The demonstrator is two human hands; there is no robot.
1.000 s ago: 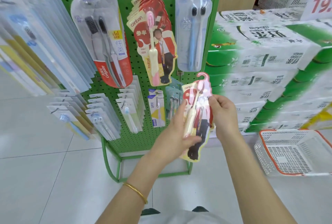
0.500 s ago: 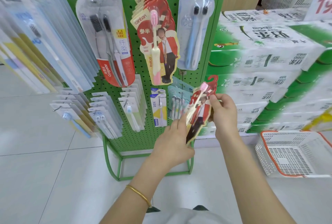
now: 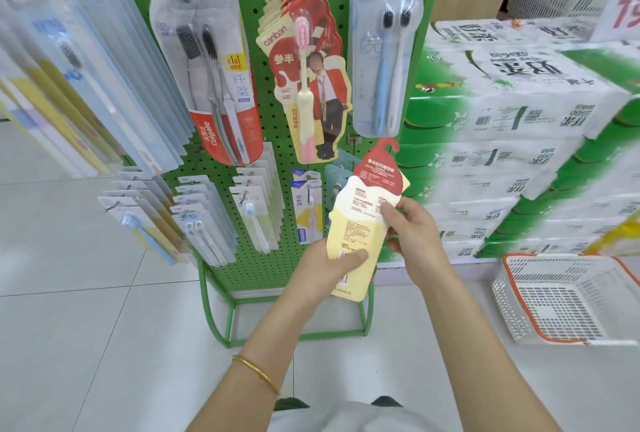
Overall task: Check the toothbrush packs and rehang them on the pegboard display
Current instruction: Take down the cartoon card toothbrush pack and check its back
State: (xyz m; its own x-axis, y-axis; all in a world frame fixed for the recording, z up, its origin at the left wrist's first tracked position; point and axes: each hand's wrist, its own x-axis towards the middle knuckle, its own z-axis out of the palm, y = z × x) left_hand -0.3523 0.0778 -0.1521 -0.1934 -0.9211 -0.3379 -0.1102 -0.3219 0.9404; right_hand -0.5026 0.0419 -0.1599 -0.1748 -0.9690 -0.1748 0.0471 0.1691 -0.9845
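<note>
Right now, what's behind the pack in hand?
Behind the held pack, the green pegboard and the edge of a teal pack show. It covers the rest of that pack, its own front face, and the fingers of the left hand; only its thumb shows.

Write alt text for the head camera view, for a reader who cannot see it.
A person's left hand and right hand hold a cream-and-red toothbrush pack, printed back toward the camera, before a green pegboard hung with other packs. A white basket sits on the floor at right.

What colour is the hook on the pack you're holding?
Red. The hook shows best in head view.
</note>
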